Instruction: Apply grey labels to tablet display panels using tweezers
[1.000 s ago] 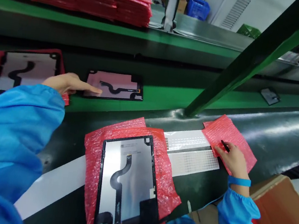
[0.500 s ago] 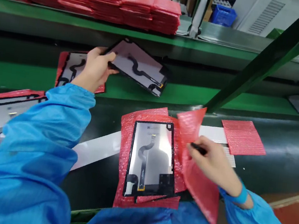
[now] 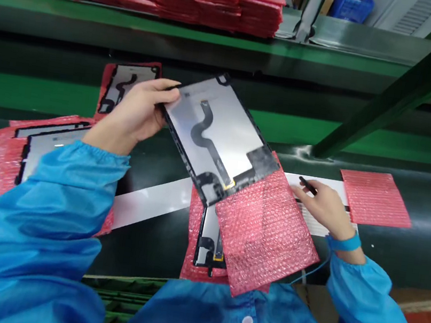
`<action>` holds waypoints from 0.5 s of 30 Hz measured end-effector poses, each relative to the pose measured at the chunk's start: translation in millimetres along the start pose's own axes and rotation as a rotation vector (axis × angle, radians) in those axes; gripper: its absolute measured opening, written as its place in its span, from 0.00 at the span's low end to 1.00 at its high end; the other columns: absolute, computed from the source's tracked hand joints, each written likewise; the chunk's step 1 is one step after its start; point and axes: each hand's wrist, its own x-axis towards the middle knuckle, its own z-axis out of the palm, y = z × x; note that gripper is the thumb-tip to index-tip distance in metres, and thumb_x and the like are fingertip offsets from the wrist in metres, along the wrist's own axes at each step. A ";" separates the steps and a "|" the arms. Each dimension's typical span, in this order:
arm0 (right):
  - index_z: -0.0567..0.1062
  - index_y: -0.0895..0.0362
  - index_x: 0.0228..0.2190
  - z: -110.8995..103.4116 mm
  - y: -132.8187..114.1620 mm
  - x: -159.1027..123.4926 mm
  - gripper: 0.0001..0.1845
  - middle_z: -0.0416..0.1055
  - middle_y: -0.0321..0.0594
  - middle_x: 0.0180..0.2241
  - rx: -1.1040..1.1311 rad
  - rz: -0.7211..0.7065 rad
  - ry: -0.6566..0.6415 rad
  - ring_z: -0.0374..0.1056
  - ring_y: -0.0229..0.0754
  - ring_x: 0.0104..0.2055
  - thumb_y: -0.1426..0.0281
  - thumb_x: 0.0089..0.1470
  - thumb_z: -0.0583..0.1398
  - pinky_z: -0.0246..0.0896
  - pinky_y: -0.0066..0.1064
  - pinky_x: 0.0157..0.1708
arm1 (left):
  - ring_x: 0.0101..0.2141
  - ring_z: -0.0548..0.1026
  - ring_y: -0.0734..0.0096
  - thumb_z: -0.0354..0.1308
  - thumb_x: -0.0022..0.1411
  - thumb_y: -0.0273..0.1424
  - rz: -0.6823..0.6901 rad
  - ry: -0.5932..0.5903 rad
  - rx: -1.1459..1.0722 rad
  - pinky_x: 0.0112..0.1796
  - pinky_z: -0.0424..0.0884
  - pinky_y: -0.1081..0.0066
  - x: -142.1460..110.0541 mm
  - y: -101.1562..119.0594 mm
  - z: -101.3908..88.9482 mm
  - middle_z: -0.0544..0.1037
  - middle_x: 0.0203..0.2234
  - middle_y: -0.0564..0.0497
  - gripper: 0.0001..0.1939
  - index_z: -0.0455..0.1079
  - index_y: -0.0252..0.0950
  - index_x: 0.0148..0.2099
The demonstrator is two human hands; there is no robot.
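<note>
My left hand (image 3: pixel 142 110) is closed on the upper left corner of an LCD screen panel (image 3: pixel 224 125), grey-backed with a black frame and a dark curved ribbon cable. The panel is tilted above the bench. Below it lies a red bubble-wrap bag (image 3: pixel 265 234), which partly covers a second screen panel (image 3: pixel 209 236) resting on more red bubble wrap. To the right of the bag, my right hand (image 3: pixel 324 207) grips a short black pen-like tool (image 3: pixel 308 185). Its fingertips are near the bag's edge; I cannot tell whether they touch it.
At the left, screen panels (image 3: pixel 45 149) lie on red bags; another panel (image 3: pixel 124 80) sits farther back. Stacked red bags (image 3: pixel 223 3) line the rear shelf. A flat red bag (image 3: pixel 375 199) lies at right. A green post (image 3: pixel 397 83) slants across the right.
My left hand has brought its panel nearer and over the bench middle. The red bag now lies across the lower panel, and my right hand has moved right and up, away from it.
</note>
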 end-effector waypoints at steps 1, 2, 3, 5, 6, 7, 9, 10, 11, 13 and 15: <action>0.81 0.56 0.31 -4.1 11.1 -1.0 0.28 0.74 0.40 0.25 0.024 0.051 -0.071 0.67 0.45 0.29 0.43 0.49 0.69 0.56 0.35 0.31 | 0.35 0.75 0.69 0.63 0.62 0.25 -0.025 -0.030 -0.020 0.45 0.79 0.65 -6.1 -2.8 3.4 0.79 0.34 0.51 0.10 0.76 0.37 0.46; 0.82 0.57 0.30 -5.8 20.0 -3.7 0.29 0.72 0.38 0.24 0.066 0.093 -0.148 0.64 0.43 0.28 0.42 0.48 0.68 0.54 0.35 0.30 | 0.34 0.75 0.69 0.64 0.61 0.25 -0.050 -0.067 -0.047 0.43 0.79 0.66 -11.6 -5.4 6.9 0.79 0.34 0.51 0.10 0.77 0.36 0.46; 0.82 0.58 0.30 -5.2 26.5 -8.0 0.30 0.71 0.37 0.23 0.123 0.128 -0.214 0.62 0.41 0.27 0.42 0.48 0.68 0.53 0.34 0.30 | 0.33 0.75 0.70 0.64 0.60 0.25 -0.073 -0.102 -0.071 0.41 0.79 0.67 -16.3 -7.6 10.1 0.79 0.34 0.51 0.10 0.77 0.36 0.46; 0.82 0.60 0.31 1.7 31.5 -19.4 0.31 0.69 0.34 0.23 0.256 0.179 -0.256 0.58 0.38 0.25 0.42 0.50 0.68 0.51 0.33 0.29 | 0.32 0.76 0.70 0.65 0.59 0.25 -0.111 -0.157 -0.086 0.36 0.79 0.70 -23.9 -11.2 15.8 0.80 0.35 0.50 0.11 0.78 0.35 0.45; 0.81 0.60 0.31 6.9 30.6 -25.6 0.30 0.68 0.34 0.23 0.319 0.197 -0.243 0.57 0.37 0.25 0.43 0.50 0.68 0.50 0.33 0.28 | 0.31 0.77 0.69 0.66 0.58 0.26 -0.130 -0.182 -0.087 0.34 0.79 0.70 -27.0 -12.6 18.3 0.80 0.35 0.50 0.11 0.79 0.35 0.45; 0.80 0.60 0.31 12.7 27.9 -31.4 0.29 0.68 0.33 0.23 0.374 0.212 -0.226 0.56 0.36 0.25 0.44 0.51 0.69 0.51 0.33 0.28 | 0.32 0.78 0.68 0.67 0.57 0.26 -0.149 -0.205 -0.084 0.33 0.79 0.70 -29.8 -13.8 20.6 0.81 0.35 0.49 0.12 0.79 0.35 0.45; 0.79 0.59 0.30 24.1 19.8 -41.0 0.27 0.68 0.33 0.24 0.439 0.215 -0.207 0.57 0.36 0.26 0.46 0.52 0.69 0.52 0.32 0.28 | 0.32 0.80 0.65 0.70 0.56 0.28 -0.191 -0.249 -0.072 0.33 0.80 0.69 -35.2 -16.0 25.4 0.81 0.35 0.49 0.14 0.79 0.34 0.45; 0.78 0.59 0.29 29.0 15.4 -44.6 0.26 0.69 0.34 0.24 0.448 0.206 -0.209 0.59 0.37 0.26 0.47 0.53 0.69 0.54 0.32 0.29 | 0.32 0.80 0.64 0.71 0.55 0.29 -0.219 -0.271 -0.060 0.32 0.80 0.69 -37.9 -16.9 28.2 0.81 0.35 0.49 0.14 0.79 0.34 0.45; 0.77 0.58 0.28 33.4 11.4 -47.5 0.25 0.70 0.35 0.25 0.446 0.196 -0.210 0.60 0.38 0.27 0.48 0.53 0.68 0.56 0.33 0.30 | 0.33 0.81 0.63 0.73 0.55 0.29 -0.251 -0.294 -0.047 0.32 0.81 0.69 -40.7 -17.9 31.4 0.81 0.35 0.48 0.15 0.79 0.34 0.45; 0.76 0.57 0.26 40.2 5.7 -51.5 0.24 0.72 0.36 0.25 0.431 0.199 -0.197 0.63 0.40 0.29 0.49 0.53 0.68 0.58 0.33 0.31 | 0.33 0.82 0.61 0.73 0.55 0.29 -0.323 -0.352 -0.024 0.31 0.82 0.68 -46.0 -20.0 38.7 0.82 0.35 0.47 0.15 0.80 0.35 0.46; 0.76 0.56 0.26 45.1 3.4 -54.2 0.23 0.72 0.36 0.25 0.413 0.229 -0.167 0.64 0.41 0.28 0.49 0.52 0.68 0.59 0.34 0.31 | 0.34 0.83 0.59 0.74 0.55 0.29 -0.392 -0.421 -0.015 0.32 0.83 0.67 -50.5 -23.7 46.7 0.83 0.35 0.46 0.15 0.80 0.36 0.45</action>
